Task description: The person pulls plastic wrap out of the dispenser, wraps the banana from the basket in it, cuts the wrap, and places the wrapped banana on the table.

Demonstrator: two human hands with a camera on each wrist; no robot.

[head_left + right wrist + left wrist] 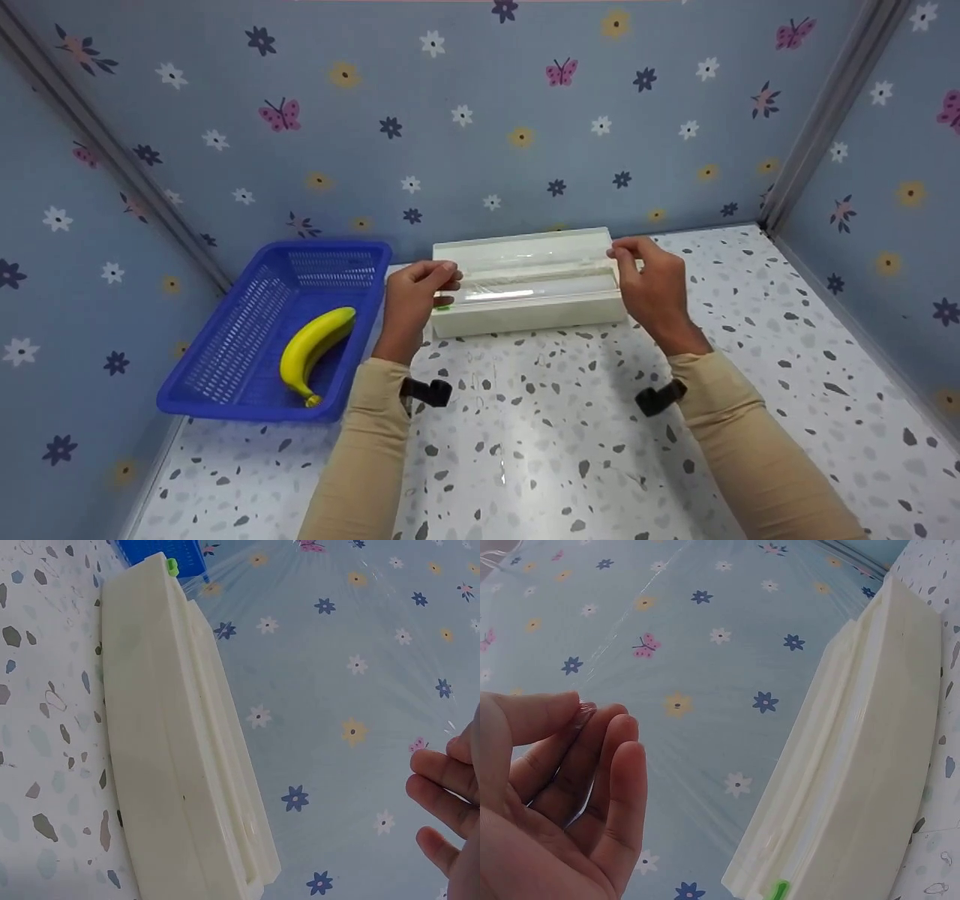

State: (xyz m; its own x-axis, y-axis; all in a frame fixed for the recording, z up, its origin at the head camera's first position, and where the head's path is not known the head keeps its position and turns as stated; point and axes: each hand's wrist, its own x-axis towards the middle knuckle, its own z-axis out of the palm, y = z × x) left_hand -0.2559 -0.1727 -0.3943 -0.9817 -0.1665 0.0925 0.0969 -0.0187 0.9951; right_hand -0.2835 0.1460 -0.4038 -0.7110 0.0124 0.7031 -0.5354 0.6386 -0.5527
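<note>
A white cling film dispenser point(529, 319) stands at the back of the table with its lid point(525, 251) raised. My left hand point(416, 304), at its left end, pinches an edge of clear cling film point(585, 714) between thumb and fingers. At the other end, my right hand point(656, 289) pinches the film's opposite side with thumb and forefinger. Between the hands the film is stretched, showing as faint creases and shine in both wrist views. The film roll point(525, 289) lies inside the dispenser. A small green part point(778, 889) sits at the dispenser's left end.
Left of the dispenser stands a blue plastic basket point(240, 409) with a yellow banana point(307, 349) in it. Flowered panels point(480, 97) close off the back and both sides. The tabletop point(525, 450) is white with grey speckles.
</note>
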